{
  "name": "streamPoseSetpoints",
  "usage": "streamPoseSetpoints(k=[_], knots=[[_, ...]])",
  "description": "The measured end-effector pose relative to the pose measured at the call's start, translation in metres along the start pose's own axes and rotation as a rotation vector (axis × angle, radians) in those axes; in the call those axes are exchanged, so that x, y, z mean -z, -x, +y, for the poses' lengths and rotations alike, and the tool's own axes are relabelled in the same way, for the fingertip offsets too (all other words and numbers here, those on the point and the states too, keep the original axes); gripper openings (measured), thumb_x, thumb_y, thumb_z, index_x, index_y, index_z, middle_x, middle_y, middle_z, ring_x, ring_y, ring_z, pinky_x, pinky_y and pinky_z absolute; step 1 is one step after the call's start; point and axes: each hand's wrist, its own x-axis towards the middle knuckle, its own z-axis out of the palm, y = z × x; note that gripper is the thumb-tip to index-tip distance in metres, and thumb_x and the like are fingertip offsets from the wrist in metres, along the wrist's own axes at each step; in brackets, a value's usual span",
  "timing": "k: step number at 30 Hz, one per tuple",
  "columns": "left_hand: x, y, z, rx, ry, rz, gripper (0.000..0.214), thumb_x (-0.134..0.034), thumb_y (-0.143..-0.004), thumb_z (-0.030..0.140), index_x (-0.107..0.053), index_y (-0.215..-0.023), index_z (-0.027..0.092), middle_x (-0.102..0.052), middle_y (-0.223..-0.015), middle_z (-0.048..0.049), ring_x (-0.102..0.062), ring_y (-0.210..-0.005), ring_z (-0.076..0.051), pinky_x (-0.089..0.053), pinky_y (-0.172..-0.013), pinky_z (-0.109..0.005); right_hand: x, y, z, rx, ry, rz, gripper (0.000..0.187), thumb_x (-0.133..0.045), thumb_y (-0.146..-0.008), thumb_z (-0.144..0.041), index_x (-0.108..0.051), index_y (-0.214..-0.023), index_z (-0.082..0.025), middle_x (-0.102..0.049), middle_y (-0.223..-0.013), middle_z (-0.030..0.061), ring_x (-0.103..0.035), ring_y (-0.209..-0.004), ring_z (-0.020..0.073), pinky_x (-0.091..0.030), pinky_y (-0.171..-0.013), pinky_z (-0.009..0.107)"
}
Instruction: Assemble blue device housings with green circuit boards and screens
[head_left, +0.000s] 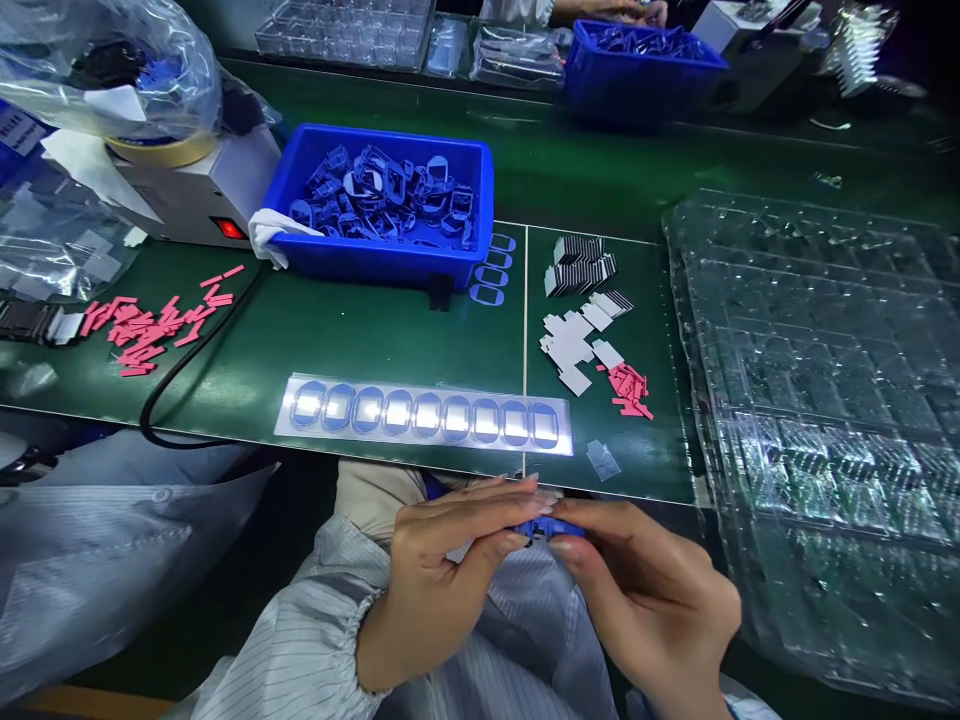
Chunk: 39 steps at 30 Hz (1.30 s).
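A small blue plastic part (551,526) is pinched between both my hands just off the near table edge. My left hand (457,560) grips its left side, thumb below and fingers laid over the top. On the right side, my right hand (652,590) holds it between thumb and forefinger. Fingers cover most of the part, so its full shape is hidden. Just beyond my hands lies a clear sheet with a row of oval frame stickers (427,414). A small clear film piece (603,459) rests to its right.
A blue bin (390,262) of blue plastic frames stands at the back. White cards (568,345) and pink strips (628,390) lie right of centre; more pink strips (154,325) lie left. Clear blister trays (832,400) are stacked right. A black cable (180,375) crosses the left.
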Motion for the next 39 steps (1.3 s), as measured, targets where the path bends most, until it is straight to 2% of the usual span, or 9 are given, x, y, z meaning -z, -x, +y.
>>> streamPoseSetpoints(k=[4,8,12,19,22,27,34,37,39], knots=[[0.002,-0.003,-0.001,0.198,0.191,-0.017,0.018,-0.066,-0.081,0.025,-0.075,-0.097,0.03,-0.077,-0.097,-0.0007,-0.072,-0.091,-0.02,-0.057,-0.084,-0.029,0.0,-0.004,0.002,-0.1,-0.075,0.002,0.004,-0.067,-0.079,-0.018,-0.069,-0.08,-0.021,-0.074,-0.068,-0.0017,-0.069,-0.055,0.0121,-0.056,-0.05,0.015],[0.01,-0.008,-0.002,0.379,0.305,-0.099,0.038,-0.057,-0.082,0.05,-0.075,-0.1,0.021,-0.077,-0.098,-0.0087,-0.072,-0.093,-0.025,-0.057,-0.084,-0.034,-0.003,-0.012,0.007,-0.229,-0.187,-0.031,0.007,-0.066,-0.08,-0.025,-0.068,-0.075,-0.021,-0.07,-0.058,-0.0027,-0.064,-0.045,0.0106,-0.05,-0.039,0.014],[0.012,-0.01,0.0,0.397,0.206,-0.14,0.027,-0.063,-0.082,0.039,-0.076,-0.098,0.022,-0.078,-0.093,-0.0065,-0.073,-0.085,-0.023,-0.058,-0.079,-0.03,-0.005,-0.009,0.012,-0.27,-0.226,-0.052,0.004,-0.065,-0.082,-0.024,-0.062,-0.083,-0.022,-0.067,-0.053,-0.0053,-0.062,-0.041,0.0104,-0.051,-0.04,0.015],[0.009,-0.011,-0.003,0.507,0.259,-0.01,0.028,-0.071,-0.073,0.044,-0.078,-0.088,0.021,-0.079,-0.074,-0.0048,-0.072,-0.064,-0.018,-0.059,-0.063,-0.024,0.013,0.006,0.015,0.193,0.176,-0.066,0.04,-0.072,-0.075,-0.014,-0.064,-0.113,-0.023,-0.072,-0.101,0.0047,-0.071,-0.08,0.0195,-0.062,-0.068,0.029],[0.009,-0.012,-0.004,0.531,0.264,0.019,0.03,-0.073,-0.069,0.046,-0.078,-0.084,0.02,-0.079,-0.073,-0.0051,-0.072,-0.061,-0.017,-0.059,-0.061,-0.023,0.015,0.005,0.015,0.293,0.256,-0.095,0.051,-0.07,-0.074,-0.004,-0.06,-0.121,-0.021,-0.07,-0.109,0.0063,-0.069,-0.093,0.0209,-0.06,-0.08,0.031],[0.014,-0.012,-0.004,0.52,0.279,0.011,0.032,-0.071,-0.07,0.048,-0.078,-0.085,0.02,-0.078,-0.073,-0.0052,-0.072,-0.063,-0.017,-0.059,-0.062,-0.024,0.008,-0.006,0.012,0.368,0.301,-0.115,0.048,-0.066,-0.08,-0.006,-0.056,-0.125,-0.018,-0.069,-0.112,0.0095,-0.068,-0.098,0.0215,-0.06,-0.082,0.032],[0.025,-0.007,-0.012,0.446,0.255,0.034,0.03,-0.065,-0.078,0.045,-0.078,-0.089,0.02,-0.079,-0.081,-0.0055,-0.072,-0.073,-0.021,-0.058,-0.067,-0.026,0.0,-0.023,0.003,0.624,0.443,-0.176,0.022,-0.06,-0.087,-0.015,-0.065,-0.107,-0.009,-0.074,-0.097,0.0111,-0.071,-0.089,0.0166,-0.059,-0.078,0.02],[0.033,-0.012,-0.017,0.451,0.326,0.069,0.04,-0.062,-0.078,0.053,-0.076,-0.094,0.02,-0.079,-0.087,-0.0068,-0.073,-0.081,-0.024,-0.058,-0.076,-0.032,0.002,-0.05,0.009,0.621,0.418,-0.215,0.023,-0.054,-0.092,-0.023,-0.065,-0.109,-0.015,-0.074,-0.098,0.0066,-0.071,-0.09,0.0159,-0.06,-0.077,0.024],[0.041,-0.016,-0.019,0.378,0.321,0.092,0.044,-0.057,-0.08,0.056,-0.072,-0.104,0.022,-0.078,-0.092,-0.008,-0.072,-0.088,-0.024,-0.057,-0.083,-0.034,0.006,-0.083,0.022,0.519,0.449,-0.19,0.023,-0.055,-0.09,-0.03,-0.066,-0.108,-0.02,-0.074,-0.099,0.0036,-0.071,-0.088,0.017,-0.06,-0.076,0.028]])
